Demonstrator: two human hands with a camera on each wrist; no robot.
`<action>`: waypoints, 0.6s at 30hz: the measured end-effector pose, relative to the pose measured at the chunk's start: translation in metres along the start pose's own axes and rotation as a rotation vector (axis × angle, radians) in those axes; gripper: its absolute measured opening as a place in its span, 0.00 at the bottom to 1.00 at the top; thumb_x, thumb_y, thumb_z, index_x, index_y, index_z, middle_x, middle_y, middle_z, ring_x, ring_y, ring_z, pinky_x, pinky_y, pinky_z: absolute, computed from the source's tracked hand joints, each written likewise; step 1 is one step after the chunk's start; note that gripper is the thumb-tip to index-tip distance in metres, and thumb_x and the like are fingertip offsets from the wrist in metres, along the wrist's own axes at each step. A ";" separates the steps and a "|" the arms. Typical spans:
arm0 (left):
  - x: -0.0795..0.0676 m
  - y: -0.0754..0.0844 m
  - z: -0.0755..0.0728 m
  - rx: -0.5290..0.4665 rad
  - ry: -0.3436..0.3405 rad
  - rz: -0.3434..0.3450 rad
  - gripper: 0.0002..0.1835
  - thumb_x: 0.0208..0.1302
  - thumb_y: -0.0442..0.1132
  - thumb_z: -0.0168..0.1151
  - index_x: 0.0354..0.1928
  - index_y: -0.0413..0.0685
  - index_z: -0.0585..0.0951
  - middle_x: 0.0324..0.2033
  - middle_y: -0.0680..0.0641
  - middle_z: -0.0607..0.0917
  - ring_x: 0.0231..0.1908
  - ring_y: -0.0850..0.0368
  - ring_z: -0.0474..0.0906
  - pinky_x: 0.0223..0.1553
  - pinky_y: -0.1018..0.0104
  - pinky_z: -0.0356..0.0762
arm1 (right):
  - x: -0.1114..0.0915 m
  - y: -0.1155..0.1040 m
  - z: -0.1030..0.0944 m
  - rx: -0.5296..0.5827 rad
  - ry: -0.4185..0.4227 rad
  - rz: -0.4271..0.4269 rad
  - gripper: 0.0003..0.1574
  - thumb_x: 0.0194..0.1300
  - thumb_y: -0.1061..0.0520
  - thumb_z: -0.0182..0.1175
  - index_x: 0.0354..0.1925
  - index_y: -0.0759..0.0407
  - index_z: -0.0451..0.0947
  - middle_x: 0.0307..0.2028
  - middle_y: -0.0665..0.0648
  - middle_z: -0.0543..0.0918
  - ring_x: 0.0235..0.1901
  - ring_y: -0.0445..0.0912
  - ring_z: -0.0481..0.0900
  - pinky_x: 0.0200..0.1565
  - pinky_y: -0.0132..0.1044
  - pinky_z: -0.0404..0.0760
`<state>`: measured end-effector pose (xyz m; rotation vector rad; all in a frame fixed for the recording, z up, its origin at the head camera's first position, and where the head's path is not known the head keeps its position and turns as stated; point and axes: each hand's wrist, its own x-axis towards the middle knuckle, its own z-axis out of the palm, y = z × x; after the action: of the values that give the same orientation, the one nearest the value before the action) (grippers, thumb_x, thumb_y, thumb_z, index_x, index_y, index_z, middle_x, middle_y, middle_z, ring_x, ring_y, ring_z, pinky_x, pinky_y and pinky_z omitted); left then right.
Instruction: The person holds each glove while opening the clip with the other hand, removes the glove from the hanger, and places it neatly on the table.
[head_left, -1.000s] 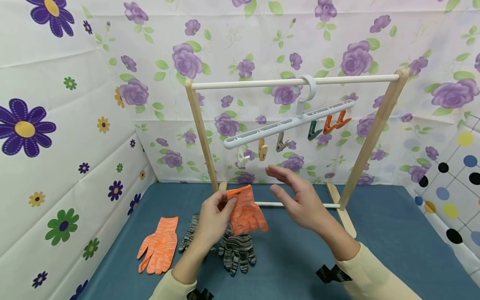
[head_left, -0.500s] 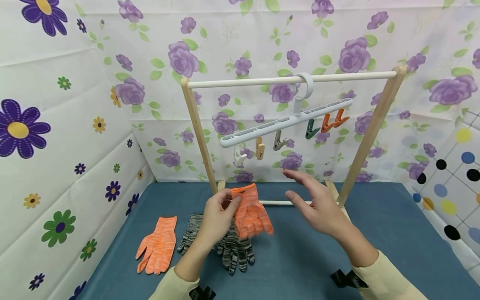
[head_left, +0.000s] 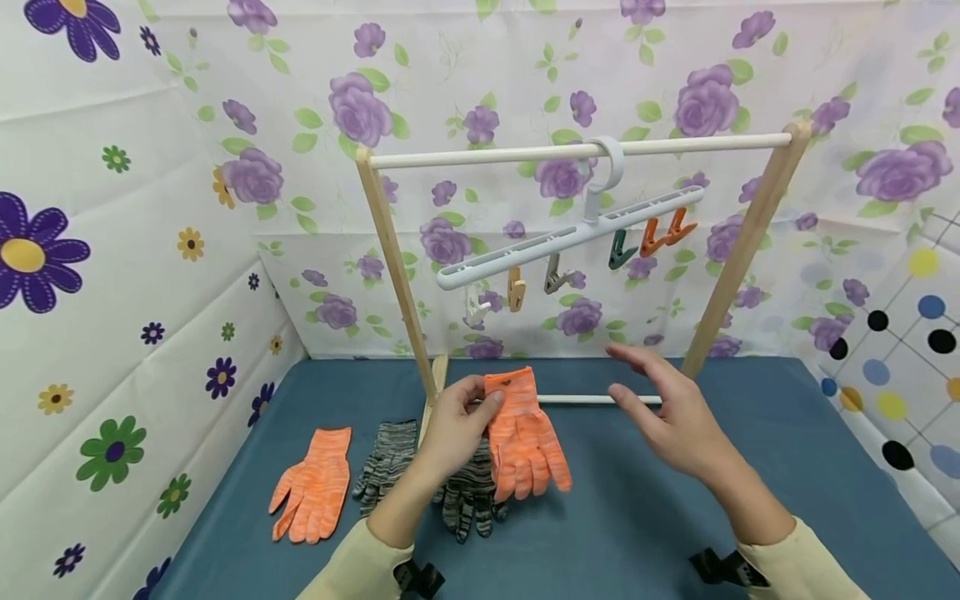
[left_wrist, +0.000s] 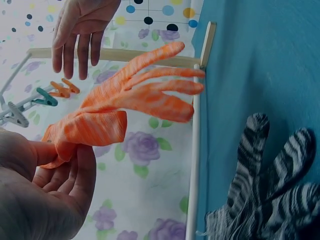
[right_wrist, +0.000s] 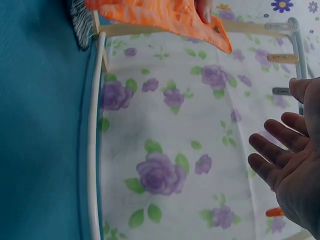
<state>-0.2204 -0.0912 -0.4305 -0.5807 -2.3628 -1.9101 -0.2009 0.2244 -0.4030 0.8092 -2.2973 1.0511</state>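
Note:
My left hand (head_left: 459, 425) pinches an orange knit glove (head_left: 523, 437) at its cuff, between thumb and fingers. The glove hangs with its fingers down, above the table and partly in front of a grey-and-black striped glove (head_left: 467, 500). In the left wrist view the orange glove (left_wrist: 150, 85) stretches out from the pinched cuff. To the right, my right hand (head_left: 678, 421) is raised with fingers apart and holds nothing; in the right wrist view its fingers (right_wrist: 277, 147) are spread in the air. A second orange glove (head_left: 313, 487) lies flat at the left.
Another striped glove (head_left: 386, 458) lies beside the left forearm. Behind the hands stands a wooden rack (head_left: 390, 250) with a white top rod. From it hangs a tilted light-grey hanger (head_left: 570, 237) with several clips, among them a green clip (head_left: 621, 250) and a beige clip (head_left: 515, 289).
The left hand has carried the orange glove to the right, and the glove now hangs more fully spread. My right hand has moved right, away from the glove.

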 end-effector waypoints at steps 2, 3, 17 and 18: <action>0.003 -0.003 0.004 -0.025 -0.020 -0.022 0.11 0.82 0.37 0.59 0.56 0.39 0.83 0.42 0.41 0.87 0.32 0.51 0.86 0.34 0.61 0.85 | -0.003 0.004 -0.002 -0.015 0.006 0.003 0.36 0.73 0.66 0.67 0.76 0.58 0.71 0.71 0.57 0.76 0.69 0.50 0.74 0.69 0.26 0.65; 0.004 -0.004 0.005 -0.040 -0.030 -0.035 0.11 0.82 0.38 0.60 0.56 0.38 0.83 0.42 0.42 0.87 0.32 0.51 0.86 0.33 0.61 0.86 | -0.005 0.006 -0.004 -0.021 0.009 0.006 0.36 0.73 0.67 0.66 0.76 0.58 0.71 0.71 0.57 0.77 0.69 0.48 0.74 0.68 0.25 0.65; 0.015 -0.028 0.026 -0.209 -0.129 -0.322 0.15 0.82 0.42 0.60 0.57 0.37 0.82 0.37 0.45 0.87 0.32 0.57 0.85 0.38 0.58 0.86 | -0.036 0.027 -0.013 -0.059 0.034 0.067 0.36 0.73 0.68 0.66 0.76 0.58 0.71 0.72 0.60 0.75 0.72 0.33 0.67 0.67 0.22 0.65; 0.016 -0.030 0.027 -0.208 -0.131 -0.343 0.15 0.82 0.43 0.60 0.57 0.38 0.82 0.36 0.45 0.87 0.32 0.57 0.85 0.38 0.58 0.86 | -0.037 0.028 -0.014 -0.058 0.035 0.071 0.36 0.73 0.68 0.66 0.75 0.58 0.71 0.72 0.60 0.75 0.72 0.33 0.67 0.67 0.22 0.65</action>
<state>-0.2397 -0.0665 -0.4602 -0.3349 -2.4957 -2.3497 -0.1913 0.2618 -0.4326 0.6855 -2.3308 1.0154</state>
